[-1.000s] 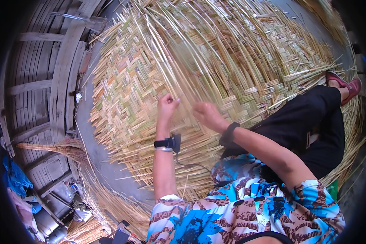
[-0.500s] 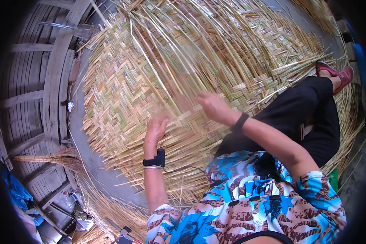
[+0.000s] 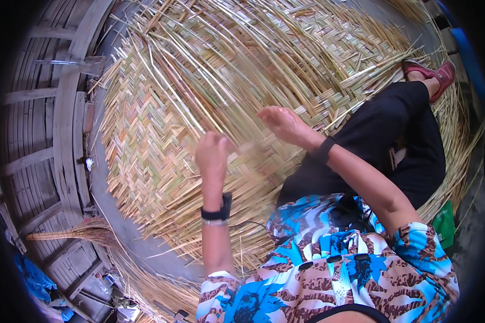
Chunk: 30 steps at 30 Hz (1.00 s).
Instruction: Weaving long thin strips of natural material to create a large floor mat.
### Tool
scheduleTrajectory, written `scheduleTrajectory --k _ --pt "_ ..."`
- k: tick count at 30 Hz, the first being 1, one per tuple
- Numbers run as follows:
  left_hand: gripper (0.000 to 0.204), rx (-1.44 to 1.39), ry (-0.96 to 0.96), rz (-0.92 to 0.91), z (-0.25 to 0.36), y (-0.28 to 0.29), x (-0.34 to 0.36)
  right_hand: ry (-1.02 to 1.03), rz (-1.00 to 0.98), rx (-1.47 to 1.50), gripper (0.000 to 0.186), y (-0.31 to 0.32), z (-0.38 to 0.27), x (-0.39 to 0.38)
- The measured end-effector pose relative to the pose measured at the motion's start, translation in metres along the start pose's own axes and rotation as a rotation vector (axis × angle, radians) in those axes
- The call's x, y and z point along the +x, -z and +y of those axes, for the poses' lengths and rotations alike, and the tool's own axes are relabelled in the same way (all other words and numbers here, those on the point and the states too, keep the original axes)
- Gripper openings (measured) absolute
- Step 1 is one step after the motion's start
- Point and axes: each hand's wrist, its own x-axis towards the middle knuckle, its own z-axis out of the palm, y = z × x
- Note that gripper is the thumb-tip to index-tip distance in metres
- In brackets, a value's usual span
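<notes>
A person in a blue, brown and white patterned shirt (image 3: 328, 280) is sitting at the near edge of a large woven straw mat (image 3: 151, 134), which is spreading out in front over a grey floor (image 3: 137, 245). Black trousers (image 3: 372, 134) are covering the legs, which are stretching along the mat's right side, and a green object (image 3: 443, 226) is lying to the right of the mat's near edge.

Over the nearer middle of the mat, both hands are working apart from each other. The left hand (image 3: 211, 156) is curling inward, with a black device (image 3: 216, 209) and a silvery band (image 3: 214, 222) circling its wrist. The right hand (image 3: 285, 124) is hovering over the mat with its fingers bending together, and a black wristband (image 3: 323, 151) is circling that wrist. Blur is hiding the fingertips, so I cannot tell whether either hand is pinching a strip.

Long loose straws (image 3: 170, 89) are running across the mat beyond the hands. Loose stalks (image 3: 156, 290) are lying off the mat's near left edge, and a straw broom (image 3: 86, 231) is resting left of the mat by grey wooden boards (image 3: 64, 134). Dark red shoes (image 3: 442, 81) are showing at the mat's far right.
</notes>
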Motion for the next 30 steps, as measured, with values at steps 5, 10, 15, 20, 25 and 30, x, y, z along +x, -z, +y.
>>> scheduleTrajectory --k 5,10,15,20,25,30 --pt "0.014 -0.604 0.274 -0.262 -0.025 -0.062 0.034 -0.048 -0.174 0.106 0.029 -0.015 0.000 -0.008" --pt "0.012 -0.793 0.297 -0.416 -0.001 -0.062 0.029 -0.222 -0.252 0.199 0.029 -0.023 0.018 -0.016" --pt "0.016 -0.834 0.211 -0.306 0.002 -0.058 0.021 -0.212 -0.242 0.080 0.021 -0.038 0.019 -0.010" --pt "0.022 -0.579 0.260 -0.230 0.003 -0.072 0.021 -0.199 -0.219 -0.056 0.017 -0.050 0.026 -0.007" --pt "0.021 -0.862 0.565 -0.304 -0.001 -0.075 0.024 -0.225 -0.223 -0.005 0.017 -0.050 0.028 -0.002" --pt "0.017 -1.108 0.446 -0.322 -0.004 -0.072 0.019 -0.175 -0.320 0.048 0.013 -0.036 0.024 0.006"
